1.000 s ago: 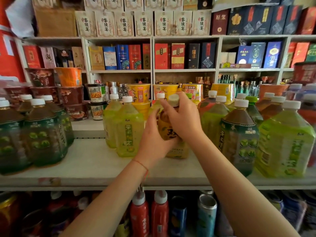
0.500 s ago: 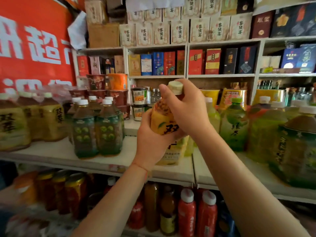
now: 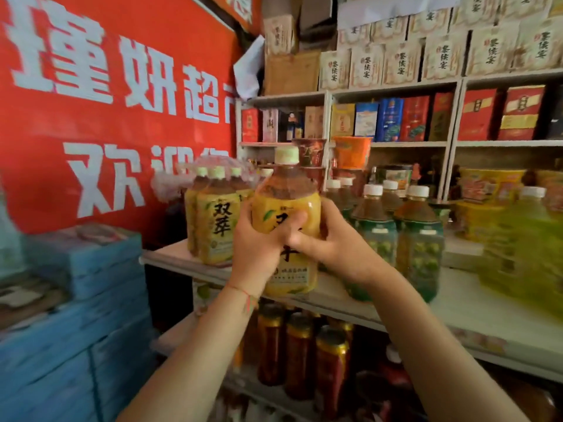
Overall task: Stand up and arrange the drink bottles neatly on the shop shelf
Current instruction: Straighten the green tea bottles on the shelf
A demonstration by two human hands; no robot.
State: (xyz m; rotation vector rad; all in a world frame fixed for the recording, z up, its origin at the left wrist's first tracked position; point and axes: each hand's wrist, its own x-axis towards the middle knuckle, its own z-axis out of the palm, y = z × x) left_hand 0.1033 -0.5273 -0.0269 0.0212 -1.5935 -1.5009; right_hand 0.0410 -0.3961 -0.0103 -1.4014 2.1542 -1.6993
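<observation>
Head camera: both hands wrap one yellow-label tea bottle (image 3: 285, 214), the left hand (image 3: 257, 242) gripping its near side, the right hand (image 3: 327, 242) curled round the other, carried upright above the shelf (image 3: 475, 312) edge. Just left stands a group of matching yellow bottles (image 3: 213, 220); green-label bottles (image 3: 419, 239) crowd the right. This looks like the placing step. Next move, I'd say: set it down beside its matching group, label forward, without knocking its neighbours.
</observation>
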